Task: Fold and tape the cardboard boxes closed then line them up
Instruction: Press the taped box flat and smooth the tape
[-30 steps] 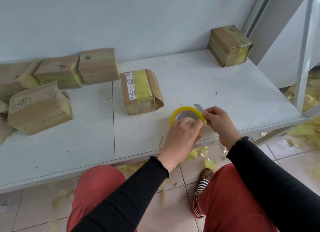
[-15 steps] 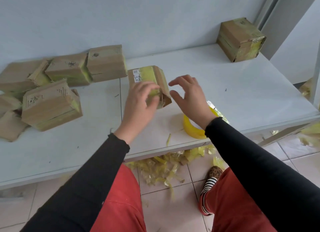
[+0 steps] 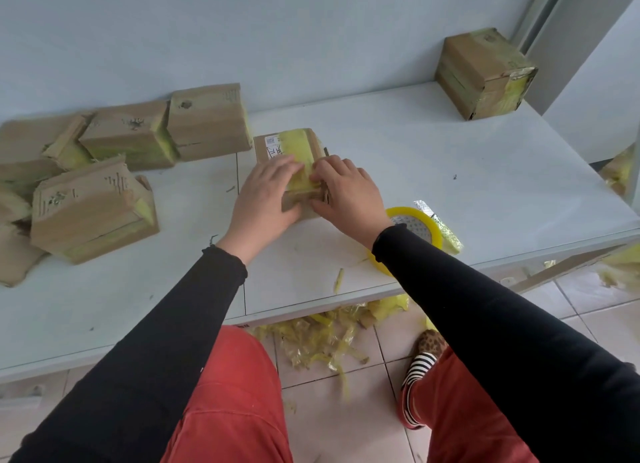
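A small cardboard box (image 3: 294, 144) with yellow tape and a white label lies on the white table (image 3: 450, 172) in the middle. My left hand (image 3: 266, 199) lies over its near left side, fingers on the taped top. My right hand (image 3: 346, 192) covers its near right end, fingers bent over the flap edge. A yellow tape roll (image 3: 412, 227) lies flat just right of my right wrist, partly hidden by my sleeve. A taped box (image 3: 485, 73) stands at the far right corner.
Several untaped boxes (image 3: 93, 206) and flattened cardboard (image 3: 20, 151) crowd the table's left side against the wall. Yellow tape scraps (image 3: 322, 338) litter the tiled floor under the table edge. A metal frame post (image 3: 543, 16) rises at the far right.
Both hands left the tape roll and came forward onto the middle box. The roll now lies flat on the table near the front edge.
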Demonstrator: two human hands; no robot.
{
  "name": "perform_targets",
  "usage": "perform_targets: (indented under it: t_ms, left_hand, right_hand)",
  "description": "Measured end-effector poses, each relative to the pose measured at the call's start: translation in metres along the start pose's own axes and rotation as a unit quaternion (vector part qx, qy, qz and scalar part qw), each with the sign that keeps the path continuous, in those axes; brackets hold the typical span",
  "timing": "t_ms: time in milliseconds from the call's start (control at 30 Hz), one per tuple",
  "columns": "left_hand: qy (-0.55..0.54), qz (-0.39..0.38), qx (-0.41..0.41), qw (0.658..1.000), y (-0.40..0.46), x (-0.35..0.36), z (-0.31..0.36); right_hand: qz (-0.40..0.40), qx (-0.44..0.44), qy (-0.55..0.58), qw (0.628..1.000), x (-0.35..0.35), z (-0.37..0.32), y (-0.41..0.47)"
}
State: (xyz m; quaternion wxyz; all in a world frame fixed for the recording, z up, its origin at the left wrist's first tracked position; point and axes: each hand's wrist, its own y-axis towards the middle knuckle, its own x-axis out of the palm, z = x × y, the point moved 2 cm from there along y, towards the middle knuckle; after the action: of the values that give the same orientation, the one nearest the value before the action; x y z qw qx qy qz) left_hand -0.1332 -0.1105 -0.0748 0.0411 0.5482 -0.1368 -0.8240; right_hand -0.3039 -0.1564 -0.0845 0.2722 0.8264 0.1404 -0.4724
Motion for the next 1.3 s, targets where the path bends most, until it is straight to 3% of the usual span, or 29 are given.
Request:
perform_targets:
  t_ms: [133, 367, 467, 633, 767, 867, 933, 1000, 1067, 1167, 1200, 1300]
  left_hand:
    - [0.042, -0.023, 0.009, 0.999, -0.003, 0.006, 0.0]
    - [0.117, -0.067, -0.046, 0.99, -0.027, -0.015, 0.033]
    - [0.145, -0.064, -0.03, 0.987, -0.05, -0.025, 0.05]
    - [0.054, -0.026, -0.019, 0.998, -0.038, -0.037, 0.027]
    - [0.068, -0.121, -0.044, 0.989, -0.03, -0.024, 0.003]
    - [0.06, -0.135, -0.041, 0.988, -0.033, -0.015, -0.003]
    - [-0.054, -0.119, -0.063, 0.989, -0.031, -0.019, -0.007]
    - [-0.236, -0.071, -0.129, 0.96, -0.029, -0.027, -0.019]
    - [-0.368, -0.023, -0.23, 0.901, -0.032, -0.029, -0.034]
    - [-0.549, -0.068, -0.346, 0.758, -0.039, -0.011, -0.054]
    - [-0.573, -0.09, -0.356, 0.733, -0.04, -0.002, -0.059]
    - [-0.573, -0.106, -0.361, 0.729, -0.043, 0.02, -0.07]
  right_hand:
    - [0.014, -0.004, -0.041, 0.999, 0.005, -0.006, -0.001]
    - [0.004, -0.111, -0.107, 0.988, -0.014, 0.013, 0.002]
    - [-0.012, -0.124, -0.118, 0.985, -0.019, 0.021, 0.0]
    - [0.002, -0.081, -0.058, 0.995, -0.027, 0.001, 0.002]
    - [-0.131, -0.041, -0.004, 0.991, -0.012, -0.036, -0.01]
    - [-0.138, -0.031, -0.008, 0.99, 0.005, -0.038, -0.024]
    - [-0.117, -0.022, 0.036, 0.992, 0.008, -0.034, -0.025]
    - [-0.062, 0.017, 0.148, 0.987, 0.006, -0.034, -0.028]
    - [-0.006, 0.135, 0.306, 0.942, 0.005, -0.034, -0.035]
    - [-0.035, 0.334, 0.536, 0.775, 0.008, -0.04, -0.045]
    - [-0.052, 0.361, 0.563, 0.742, 0.01, -0.043, -0.047]
    - [-0.047, 0.357, 0.586, 0.726, 0.019, -0.049, -0.047]
